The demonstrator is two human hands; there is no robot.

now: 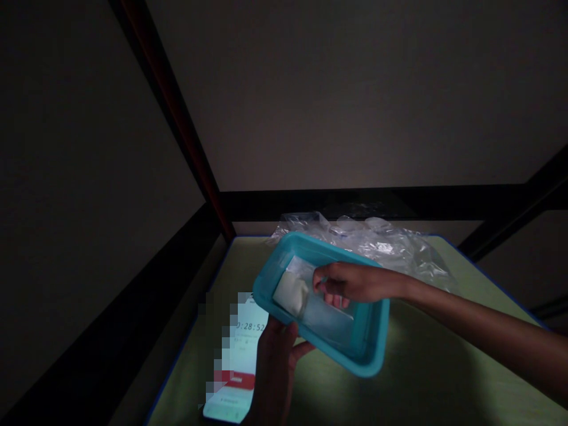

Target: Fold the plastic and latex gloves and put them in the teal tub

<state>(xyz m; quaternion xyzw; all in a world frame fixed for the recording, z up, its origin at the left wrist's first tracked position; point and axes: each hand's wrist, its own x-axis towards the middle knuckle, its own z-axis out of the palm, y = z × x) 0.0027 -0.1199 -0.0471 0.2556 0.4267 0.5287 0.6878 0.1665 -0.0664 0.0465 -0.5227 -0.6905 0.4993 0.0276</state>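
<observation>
A teal plastic tray (377, 337) is held tilted above the table. My left hand (279, 349) grips its near left edge from below, thumb on the rim. Inside the tray lies a flat, clear plastic-looking sheet or packet (326, 319). At its left end is a white, folded, soft-looking piece (291, 294). My right hand (339, 283) reaches over the tray from the right, fingers curled in just right of the white piece. Whether anything is between those fingertips is hidden, and I cannot tell if they touch the sheet.
A phone (237, 355) with a lit screen showing a timer lies on the table at the left, partly behind my left forearm. Crumpled clear plastic bags (399, 248) lie along the back of the pale green table (426, 367). Walls with dark beams stand behind.
</observation>
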